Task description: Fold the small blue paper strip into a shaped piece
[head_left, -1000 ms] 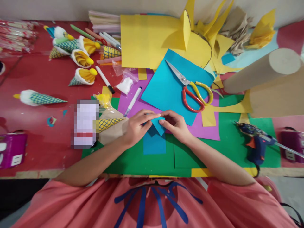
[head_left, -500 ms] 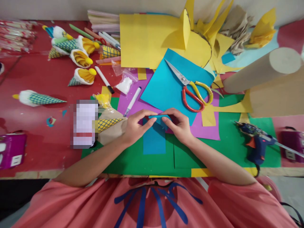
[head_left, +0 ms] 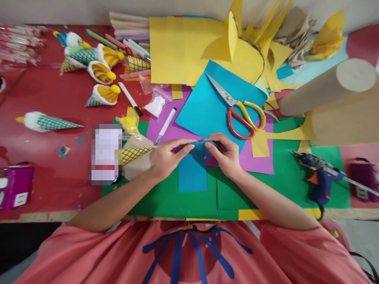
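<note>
Blue paper strip [head_left: 192, 173]: matte, rectangular, lying flat on the green sheet [head_left: 266, 189] of the worktop [head_left: 59, 185], below-left of the scissors [head_left: 242, 116]. Its top edge is folded into a narrow roll.
Left hand [head_left: 167, 157], right hand [head_left: 226, 156]: palms down, wrists angled inward, fingertips pinched closed on the folded edge from either end.
Scissors: steel blades, red-and-yellow loop handles.

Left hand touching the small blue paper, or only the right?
Touching. Head view: the left hand pinches the folded top edge of the small blue paper; the right hand pinches the same edge from the other side.
</note>
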Motion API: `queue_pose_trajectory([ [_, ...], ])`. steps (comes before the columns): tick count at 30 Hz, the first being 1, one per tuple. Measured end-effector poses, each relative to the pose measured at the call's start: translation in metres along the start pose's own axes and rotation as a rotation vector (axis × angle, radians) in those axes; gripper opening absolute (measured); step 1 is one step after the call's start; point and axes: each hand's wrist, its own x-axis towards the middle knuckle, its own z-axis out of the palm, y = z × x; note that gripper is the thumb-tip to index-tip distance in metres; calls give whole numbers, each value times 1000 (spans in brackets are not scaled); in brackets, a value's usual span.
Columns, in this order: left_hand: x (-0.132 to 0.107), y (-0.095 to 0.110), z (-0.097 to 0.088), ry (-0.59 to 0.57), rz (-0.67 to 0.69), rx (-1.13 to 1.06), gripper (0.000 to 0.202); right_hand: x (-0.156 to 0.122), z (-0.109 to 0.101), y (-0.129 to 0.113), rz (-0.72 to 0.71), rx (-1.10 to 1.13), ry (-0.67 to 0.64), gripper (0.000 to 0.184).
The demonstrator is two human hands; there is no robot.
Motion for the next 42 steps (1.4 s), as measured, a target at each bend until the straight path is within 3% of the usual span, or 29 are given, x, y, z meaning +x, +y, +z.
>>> queue_pose_trajectory([
  [21, 0, -3, 3, 10, 15, -59, 16, 0, -2, -3, -44, 16, -12, 8],
  [30, 2, 4, 4, -77, 234, 54, 6, 1, -2, -6, -61, 2, -155, 8],
  [42, 1, 3, 5, -79, 231, 71, 5, 0, -1, -4, 3, 26, -115, 12],
])
